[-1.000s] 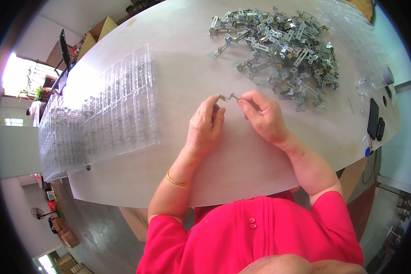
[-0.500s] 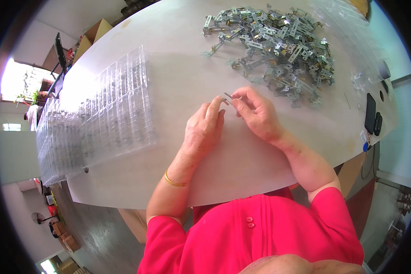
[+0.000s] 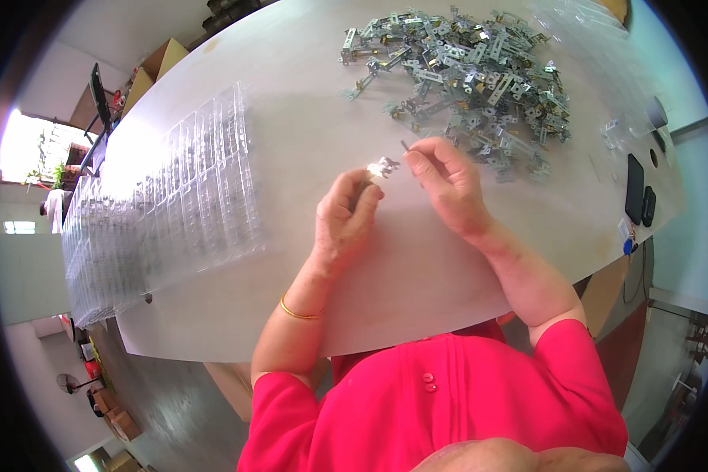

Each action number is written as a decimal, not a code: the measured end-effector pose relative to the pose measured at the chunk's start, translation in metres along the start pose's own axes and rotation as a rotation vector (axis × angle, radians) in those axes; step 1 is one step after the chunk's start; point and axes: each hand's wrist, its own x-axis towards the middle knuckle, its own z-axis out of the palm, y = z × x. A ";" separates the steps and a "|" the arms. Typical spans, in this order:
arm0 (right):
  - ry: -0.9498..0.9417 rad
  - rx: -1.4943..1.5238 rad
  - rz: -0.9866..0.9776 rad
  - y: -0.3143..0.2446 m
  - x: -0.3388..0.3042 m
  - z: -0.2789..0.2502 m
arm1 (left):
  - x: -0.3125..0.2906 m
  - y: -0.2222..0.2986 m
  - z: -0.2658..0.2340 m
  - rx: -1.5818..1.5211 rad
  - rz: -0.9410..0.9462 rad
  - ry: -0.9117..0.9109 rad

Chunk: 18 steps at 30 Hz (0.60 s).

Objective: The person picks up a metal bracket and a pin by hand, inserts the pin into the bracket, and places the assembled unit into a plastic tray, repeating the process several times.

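Note:
Between the fingertips of my left hand point(image 3: 346, 212) is a small shiny metal bracket point(image 3: 383, 167), its end sticking out past the thumb. My right hand point(image 3: 450, 182), just to the right of it, pinches a thin dark rod-like piece point(image 3: 405, 145) that points up and left. A narrow gap separates the bracket from my right fingertips. Beyond my hands lies a large heap of similar metal brackets point(image 3: 492, 75), silver with some brass-coloured parts. Both hands are held over the pale table point(image 3: 417, 291).
Stacked clear plastic trays point(image 3: 204, 181) stand on the left side of the table. More clear plastic point(image 3: 598, 63) lies at the far right. A black phone point(image 3: 636, 189) and a small dark object point(image 3: 649, 206) lie by the right edge, near keys with a blue tag point(image 3: 628, 246).
My hands have moved slightly apart. The metal bracket has turned up into view in my left fingers, and my right hand has shifted a little up and right with the thin piece.

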 end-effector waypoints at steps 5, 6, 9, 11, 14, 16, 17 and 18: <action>-0.060 -0.089 0.034 0.000 -0.003 0.003 | 0.005 0.007 -0.006 -0.140 -0.132 0.025; -0.076 -0.103 0.046 -0.001 -0.004 0.004 | 0.005 0.007 -0.006 -0.157 -0.135 0.030; -0.080 -0.119 0.071 -0.005 -0.004 0.006 | 0.004 0.004 -0.006 -0.139 -0.119 0.028; -0.080 -0.125 0.078 -0.004 -0.004 0.005 | 0.005 0.003 -0.006 -0.104 -0.101 0.023; -0.089 -0.146 0.087 -0.002 -0.004 0.004 | 0.005 0.002 -0.006 -0.094 -0.089 0.027; -0.099 -0.161 0.088 -0.002 -0.004 0.004 | 0.004 -0.001 -0.007 -0.036 -0.028 0.053; -0.096 -0.170 0.080 -0.003 -0.004 0.004 | 0.004 -0.005 -0.007 -0.036 -0.028 0.054; -0.092 -0.180 0.072 -0.004 -0.004 0.005 | 0.004 -0.009 -0.008 0.089 0.072 0.078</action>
